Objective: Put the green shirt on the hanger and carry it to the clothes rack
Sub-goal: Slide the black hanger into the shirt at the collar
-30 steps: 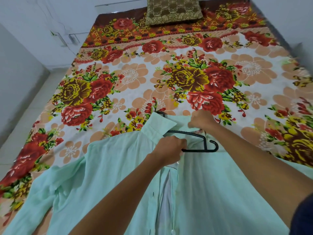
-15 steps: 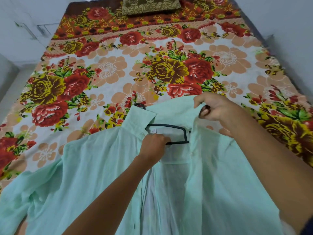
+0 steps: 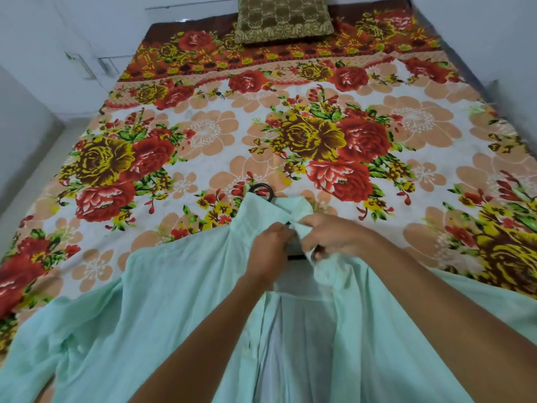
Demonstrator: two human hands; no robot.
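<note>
The pale green shirt (image 3: pixel 162 301) lies spread front-up on the bed, its placket open down the middle. A black hanger (image 3: pixel 263 191) is inside it; only its hook shows above the collar, plus a short piece of bar between my hands. My left hand (image 3: pixel 268 248) grips the left front edge of the shirt just below the collar. My right hand (image 3: pixel 331 235) pinches the right collar and front edge, pulled in toward the left hand. Both hands meet at the neck opening.
The bed (image 3: pixel 215 135) carries a floral sheet in red, yellow and peach. A brown patterned pillow (image 3: pixel 283 17) rests at the head. White walls close in on the right and far side; a strip of floor (image 3: pixel 32 181) runs along the left.
My right hand has drawn the right side of the shirt over the hanger toward the left hand. The hanger bar, plainly visible before, is now almost covered.
</note>
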